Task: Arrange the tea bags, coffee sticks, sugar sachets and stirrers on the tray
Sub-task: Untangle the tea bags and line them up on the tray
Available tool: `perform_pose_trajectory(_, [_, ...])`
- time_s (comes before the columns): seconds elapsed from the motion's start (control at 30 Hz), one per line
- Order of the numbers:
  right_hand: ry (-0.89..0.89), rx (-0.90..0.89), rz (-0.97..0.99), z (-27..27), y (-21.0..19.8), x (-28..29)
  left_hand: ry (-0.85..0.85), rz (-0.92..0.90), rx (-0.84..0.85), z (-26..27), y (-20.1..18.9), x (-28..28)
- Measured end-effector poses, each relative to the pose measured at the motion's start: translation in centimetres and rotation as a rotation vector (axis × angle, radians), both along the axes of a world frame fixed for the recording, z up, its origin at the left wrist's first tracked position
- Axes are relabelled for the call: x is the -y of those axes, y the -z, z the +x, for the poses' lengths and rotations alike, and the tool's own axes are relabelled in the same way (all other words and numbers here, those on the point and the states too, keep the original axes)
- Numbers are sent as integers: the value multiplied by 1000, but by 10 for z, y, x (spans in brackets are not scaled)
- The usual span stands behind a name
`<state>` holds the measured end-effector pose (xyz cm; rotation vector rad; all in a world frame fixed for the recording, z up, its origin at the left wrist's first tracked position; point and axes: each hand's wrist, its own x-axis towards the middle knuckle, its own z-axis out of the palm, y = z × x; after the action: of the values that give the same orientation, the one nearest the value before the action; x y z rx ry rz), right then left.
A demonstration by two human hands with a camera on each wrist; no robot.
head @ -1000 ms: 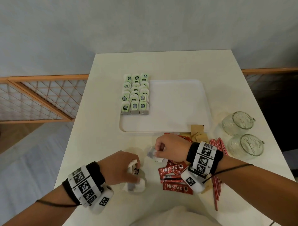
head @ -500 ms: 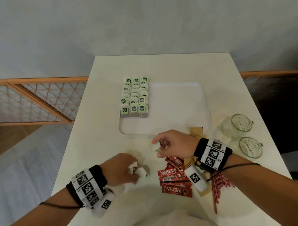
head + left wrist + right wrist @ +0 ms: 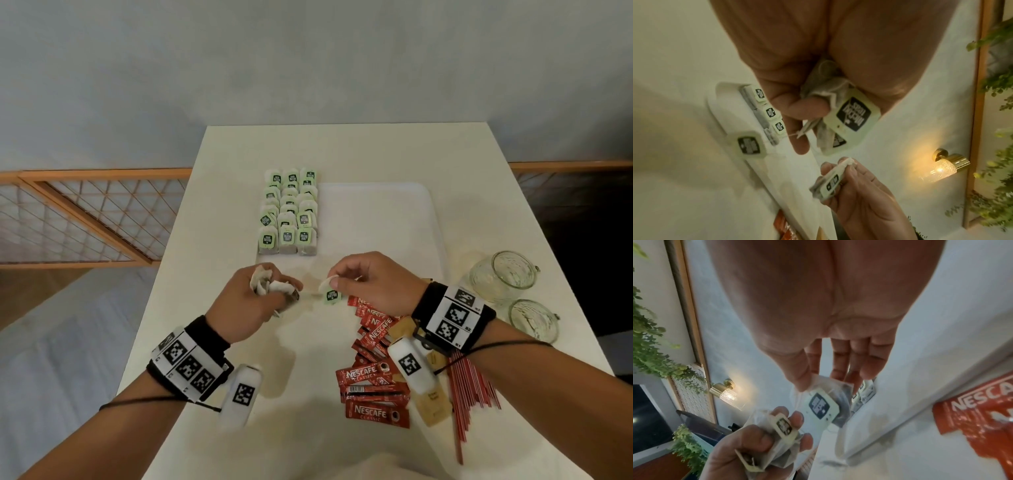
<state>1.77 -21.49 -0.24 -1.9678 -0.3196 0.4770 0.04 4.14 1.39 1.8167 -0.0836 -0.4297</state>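
A white tray (image 3: 394,219) lies mid-table with several green-tagged tea bags (image 3: 290,212) laid in rows along its left side. Just in front of the tray's near edge, my left hand (image 3: 260,294) grips a bunch of tea bags (image 3: 840,105), their green tags hanging out. My right hand (image 3: 356,281) pinches a single tea bag (image 3: 329,291) between thumb and fingers, close to the left hand. Red Nescafe coffee sticks (image 3: 373,380), brown sugar sachets (image 3: 433,407) and red stirrers (image 3: 469,390) lie on the table under my right forearm.
Two glass jars (image 3: 503,274) (image 3: 532,320) lie on their sides at the table's right edge. A wooden lattice railing (image 3: 85,219) runs left of the table. The right half of the tray is bare.
Both hands have risen from the table and moved toward the tray. The left hand lifted its bunch of tea bags; the right hand now pinches one tea bag beside it.
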Motion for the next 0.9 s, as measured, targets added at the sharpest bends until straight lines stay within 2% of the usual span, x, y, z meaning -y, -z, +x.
perform_pose_trajectory(0.2, [61,-14,117,9,-5,-12,-92,-71,-22,7,5,7])
perform_pose_trajectory(0.33, [100,-1,149,13,-5,-22,-80,-101,-5,6,3,15])
perform_pose_trajectory(0.5, [123,4,181,14,-7,-32,-48,-1,81,5,5,19])
perform_pose_trajectory(0.67, [90,-19,159,13,-6,-39,-67,50,91,6,3,17])
perform_pose_trajectory(0.8, [5,-49,61,12,-1,-38,-71,73,55,11,5,5])
perform_pose_trajectory(0.9, [28,-32,8,16,2,-42,-100,86,39,13,7,-4])
